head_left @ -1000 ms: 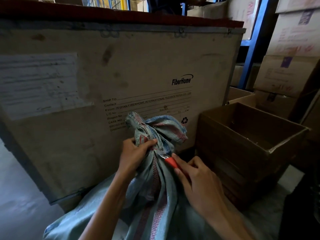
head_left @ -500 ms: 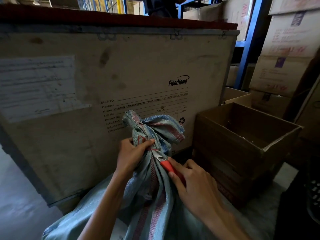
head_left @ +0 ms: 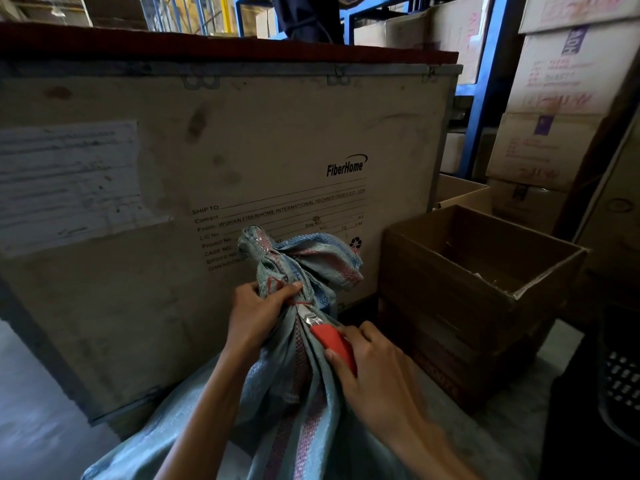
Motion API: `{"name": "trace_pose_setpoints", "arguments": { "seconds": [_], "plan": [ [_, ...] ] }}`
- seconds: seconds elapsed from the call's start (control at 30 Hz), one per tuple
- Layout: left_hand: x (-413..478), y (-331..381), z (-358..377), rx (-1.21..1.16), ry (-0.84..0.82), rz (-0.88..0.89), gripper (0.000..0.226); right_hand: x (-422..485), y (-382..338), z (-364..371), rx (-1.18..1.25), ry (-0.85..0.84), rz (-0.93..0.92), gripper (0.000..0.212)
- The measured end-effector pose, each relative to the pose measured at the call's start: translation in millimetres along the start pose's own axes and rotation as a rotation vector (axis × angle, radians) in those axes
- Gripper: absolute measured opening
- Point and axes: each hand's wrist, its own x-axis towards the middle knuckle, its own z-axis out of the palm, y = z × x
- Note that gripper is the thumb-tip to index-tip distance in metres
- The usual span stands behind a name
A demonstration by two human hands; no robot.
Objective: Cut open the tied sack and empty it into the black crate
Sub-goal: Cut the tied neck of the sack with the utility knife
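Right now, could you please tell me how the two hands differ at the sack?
The left hand grips the gathered neck of the sack; the right hand holds a red-handled cutter. The left hand sits higher, at the tie; the right hand lies lower, with the blade reaching up to the tie. Both are bare and work at the same neck.

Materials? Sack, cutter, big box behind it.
The sack looks like woven plastic, matte grey-green with red stripes; the weave grid shows. The cutter has a glossy red handle, probably plastic, and a shiny metal blade. The big box seems to be plywood, matte and stained, with metal strips along its top edge.
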Motion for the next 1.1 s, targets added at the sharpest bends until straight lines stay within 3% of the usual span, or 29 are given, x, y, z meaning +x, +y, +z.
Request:
{"name": "trace_pose_setpoints", "arguments": {
  "seconds": [1.1],
  "plan": [
    [0.6, -7.9, 2.6, 0.020, -0.053, -0.032, 0.023, -1.0, -0.9, 3.4, -0.070, 0.022, 0.004, 0.048]
  ]
}}
